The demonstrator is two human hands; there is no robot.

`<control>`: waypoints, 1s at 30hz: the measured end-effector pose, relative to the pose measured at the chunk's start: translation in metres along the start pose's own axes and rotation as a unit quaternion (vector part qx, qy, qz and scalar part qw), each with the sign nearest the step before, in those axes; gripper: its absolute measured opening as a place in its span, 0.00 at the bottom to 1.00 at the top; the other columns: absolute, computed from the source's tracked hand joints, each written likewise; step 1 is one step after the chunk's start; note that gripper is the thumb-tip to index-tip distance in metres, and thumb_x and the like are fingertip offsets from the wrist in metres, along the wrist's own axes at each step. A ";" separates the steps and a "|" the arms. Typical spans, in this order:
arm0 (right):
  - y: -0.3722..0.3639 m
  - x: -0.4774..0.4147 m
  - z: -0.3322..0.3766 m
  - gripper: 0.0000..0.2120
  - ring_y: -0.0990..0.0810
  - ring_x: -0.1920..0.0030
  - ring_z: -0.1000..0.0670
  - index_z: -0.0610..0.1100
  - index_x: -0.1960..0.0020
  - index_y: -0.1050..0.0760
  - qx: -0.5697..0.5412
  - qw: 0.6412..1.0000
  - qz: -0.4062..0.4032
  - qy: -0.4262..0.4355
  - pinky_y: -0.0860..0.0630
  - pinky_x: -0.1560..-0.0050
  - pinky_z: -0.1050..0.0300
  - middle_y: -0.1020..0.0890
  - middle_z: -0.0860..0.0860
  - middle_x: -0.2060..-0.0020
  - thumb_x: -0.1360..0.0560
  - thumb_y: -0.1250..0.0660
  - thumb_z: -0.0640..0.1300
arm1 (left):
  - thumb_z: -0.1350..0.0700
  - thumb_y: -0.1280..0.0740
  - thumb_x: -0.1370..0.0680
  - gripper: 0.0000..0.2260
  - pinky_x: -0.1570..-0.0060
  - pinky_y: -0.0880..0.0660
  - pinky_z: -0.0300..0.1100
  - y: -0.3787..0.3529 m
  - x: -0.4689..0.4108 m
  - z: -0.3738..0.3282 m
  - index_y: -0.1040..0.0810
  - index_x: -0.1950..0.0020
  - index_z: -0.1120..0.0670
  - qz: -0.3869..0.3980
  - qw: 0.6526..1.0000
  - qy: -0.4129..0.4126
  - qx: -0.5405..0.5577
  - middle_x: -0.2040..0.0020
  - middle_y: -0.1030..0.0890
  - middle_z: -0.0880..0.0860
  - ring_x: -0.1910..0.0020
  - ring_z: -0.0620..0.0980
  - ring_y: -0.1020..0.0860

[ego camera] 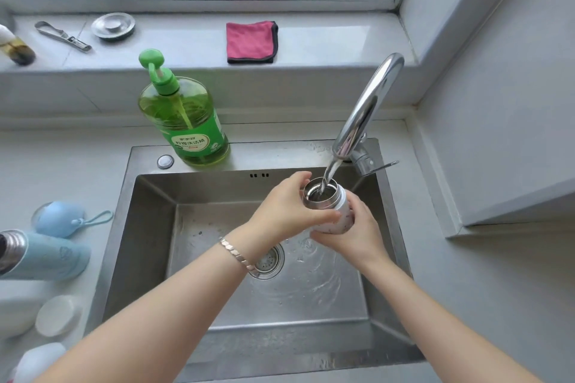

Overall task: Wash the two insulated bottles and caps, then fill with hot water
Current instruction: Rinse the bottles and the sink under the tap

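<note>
A small white insulated bottle (pixel 330 204) with a steel mouth is held over the sink (pixel 199 351) under the faucet (pixel 364 112). Water runs from the spout into its open mouth. My left hand (pixel 287 210) grips the bottle near the rim, and my right hand (pixel 357 228) grips its lower body from the right. A light blue insulated bottle (pixel 46 255) lies on its side on the counter at the left, uncapped. Behind it sits a blue cap (pixel 60 218) with a loop strap. A white cap (pixel 57 315) rests on the counter nearer to me.
A green dish soap pump bottle (pixel 186 121) stands on the sink's back ledge. On the windowsill lie a pink cloth (pixel 250 42), a metal sink stopper (pixel 113 26) and a metal tool (pixel 62 36). A white object (pixel 37 361) is at the bottom left.
</note>
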State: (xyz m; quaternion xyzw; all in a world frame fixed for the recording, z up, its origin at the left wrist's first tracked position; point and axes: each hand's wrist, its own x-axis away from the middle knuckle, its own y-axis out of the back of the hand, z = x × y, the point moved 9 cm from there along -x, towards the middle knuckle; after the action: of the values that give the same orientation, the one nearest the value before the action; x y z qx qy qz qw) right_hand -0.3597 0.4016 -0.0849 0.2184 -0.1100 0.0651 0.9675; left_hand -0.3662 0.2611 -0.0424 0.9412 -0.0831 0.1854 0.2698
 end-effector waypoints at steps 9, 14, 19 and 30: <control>0.004 0.014 -0.031 0.40 0.30 0.36 0.54 0.51 0.28 0.40 -0.236 0.958 0.038 -0.160 0.32 0.38 0.56 0.31 0.52 0.36 0.36 0.25 0.48 | 0.48 0.23 0.40 0.33 0.43 0.28 0.34 0.000 -0.007 -0.006 0.26 0.36 0.51 -0.064 0.997 -0.041 0.025 0.45 0.20 0.45 0.46 0.40 0.23; -0.019 0.021 -0.051 0.18 0.21 0.53 0.44 0.41 0.46 0.23 -0.478 0.820 0.054 -0.309 0.25 0.46 0.46 0.19 0.43 0.55 0.21 0.45 0.53 | 0.50 0.22 0.39 0.28 0.48 0.25 0.36 -0.002 -0.008 -0.009 0.23 0.41 0.50 -0.067 0.993 -0.063 0.067 0.52 0.19 0.42 0.52 0.38 0.21; -0.019 0.018 -0.055 0.18 0.23 0.50 0.44 0.41 0.42 0.25 -0.489 0.813 0.029 -0.315 0.23 0.52 0.49 0.22 0.39 0.46 0.20 0.45 0.52 | 0.52 0.22 0.38 0.23 0.52 0.25 0.35 -0.008 -0.008 -0.011 0.23 0.45 0.48 -0.044 0.992 -0.066 0.099 0.56 0.19 0.41 0.55 0.39 0.21; -0.020 0.050 0.016 0.15 0.24 0.44 0.56 0.58 0.40 0.31 -0.168 0.983 -0.038 -0.070 0.25 0.46 0.63 0.28 0.53 0.42 0.25 0.34 0.47 | 0.43 0.49 0.18 0.22 0.65 0.28 0.43 -0.022 0.055 0.098 0.25 0.39 0.56 -0.114 0.809 0.303 0.491 0.52 0.18 0.55 0.63 0.53 0.21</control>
State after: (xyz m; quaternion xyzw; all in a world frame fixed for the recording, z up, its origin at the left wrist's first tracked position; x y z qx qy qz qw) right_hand -0.3107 0.3808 -0.0668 0.0609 -0.1787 -0.0068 0.9820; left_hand -0.2799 0.2232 -0.1082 0.8473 0.2126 0.4450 -0.1971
